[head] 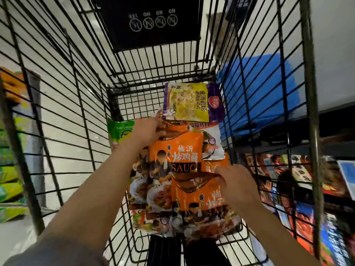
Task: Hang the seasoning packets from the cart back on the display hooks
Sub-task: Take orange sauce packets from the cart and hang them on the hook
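Note:
Several seasoning packets lie in the bottom of a black wire cart [92,104]. My left hand [148,129] grips the top edge of an orange sauce packet [178,150] in the middle of the pile. A second orange packet [201,200] lies nearer to me, and my right hand [238,185] pinches its upper right edge. Beyond them are a yellow packet [188,101] over a purple one, a white packet [211,139] and a green packet [120,131] at the left.
The cart's wire walls rise close on both sides, and a black sign [151,22] hangs on its far end. Shelves with red and dark packets [299,189] stand to the right, green and yellow bags [9,169] to the left. A blue object [265,93] sits beyond the right wall.

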### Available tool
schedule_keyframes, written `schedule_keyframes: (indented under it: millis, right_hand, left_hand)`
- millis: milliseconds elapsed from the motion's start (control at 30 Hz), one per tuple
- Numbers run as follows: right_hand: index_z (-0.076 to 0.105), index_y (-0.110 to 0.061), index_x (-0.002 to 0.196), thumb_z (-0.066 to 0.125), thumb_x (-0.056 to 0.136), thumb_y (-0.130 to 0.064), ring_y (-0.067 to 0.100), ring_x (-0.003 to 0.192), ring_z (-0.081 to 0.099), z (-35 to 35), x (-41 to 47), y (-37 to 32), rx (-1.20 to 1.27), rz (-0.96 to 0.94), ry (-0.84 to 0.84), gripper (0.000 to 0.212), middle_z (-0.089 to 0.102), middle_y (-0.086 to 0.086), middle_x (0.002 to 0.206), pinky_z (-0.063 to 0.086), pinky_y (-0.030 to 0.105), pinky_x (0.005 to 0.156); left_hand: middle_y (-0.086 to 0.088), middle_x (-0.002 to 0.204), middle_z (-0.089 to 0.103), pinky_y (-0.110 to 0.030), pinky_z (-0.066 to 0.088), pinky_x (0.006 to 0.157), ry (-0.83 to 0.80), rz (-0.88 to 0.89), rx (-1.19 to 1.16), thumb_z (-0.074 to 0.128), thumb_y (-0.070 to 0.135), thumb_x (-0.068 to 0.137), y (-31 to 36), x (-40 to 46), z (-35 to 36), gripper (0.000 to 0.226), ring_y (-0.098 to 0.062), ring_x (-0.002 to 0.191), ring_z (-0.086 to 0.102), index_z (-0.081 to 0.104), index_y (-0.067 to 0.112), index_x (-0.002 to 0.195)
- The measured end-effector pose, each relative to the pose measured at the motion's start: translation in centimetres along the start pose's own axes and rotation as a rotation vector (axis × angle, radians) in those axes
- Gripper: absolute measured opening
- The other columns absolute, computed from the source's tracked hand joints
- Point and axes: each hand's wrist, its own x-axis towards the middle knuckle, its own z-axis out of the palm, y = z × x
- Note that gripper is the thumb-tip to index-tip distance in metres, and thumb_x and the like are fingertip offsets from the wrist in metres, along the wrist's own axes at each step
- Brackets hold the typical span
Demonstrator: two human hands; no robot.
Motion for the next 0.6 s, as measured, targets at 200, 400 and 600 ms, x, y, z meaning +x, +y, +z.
schedule_keyframes:
  millis: [200, 400, 600]
  right_hand:
    - [0.064, -0.018, 0.087, 0.057, 0.084, -0.014, 0.029, 0.086, 0.058, -2.2, -0.9, -1.1, 0.038, -0.042, -0.117, 0.009, 0.066, 0.004, 0.087, 0.039, 0.035, 0.071]
    - [0.061, -0.022, 0.094, 0.054, 0.085, -0.02, 0.028, 0.091, 0.056, -2.4, -4.2, -1.8, -0.061, -0.05, -0.117, 0.012, 0.063, 0.003, 0.092, 0.038, 0.035, 0.075]
    - [0.066, -0.022, 0.076, 0.064, 0.076, -0.028, 0.02, 0.072, 0.062, -2.5, -8.2, -3.2, -0.145, -0.105, 0.004, 0.006, 0.063, -0.005, 0.073, 0.04, 0.035, 0.084]
  left_hand:
    - [0.003, 0.128, 0.058, -0.035, 0.036, 0.099, 0.007, 0.141, -0.027, 0.058, 0.021, 0.089, 4.1, -7.8, -4.0, 0.033, -0.021, 0.116, 0.052, 0.06, 0.029, 0.122]
    - [0.01, 0.135, 0.05, -0.041, 0.032, 0.098, 0.034, 0.188, 0.111, 0.06, 0.03, 0.085, 6.9, -14.1, -2.2, 0.039, -0.018, 0.116, 0.052, 0.054, 0.034, 0.123]
    - [0.005, 0.116, 0.061, -0.035, 0.038, 0.093, 0.142, 0.054, -0.009, 0.058, 0.037, 0.088, 6.9, -18.1, -0.2, 0.031, -0.02, 0.109, 0.055, 0.062, 0.027, 0.117]
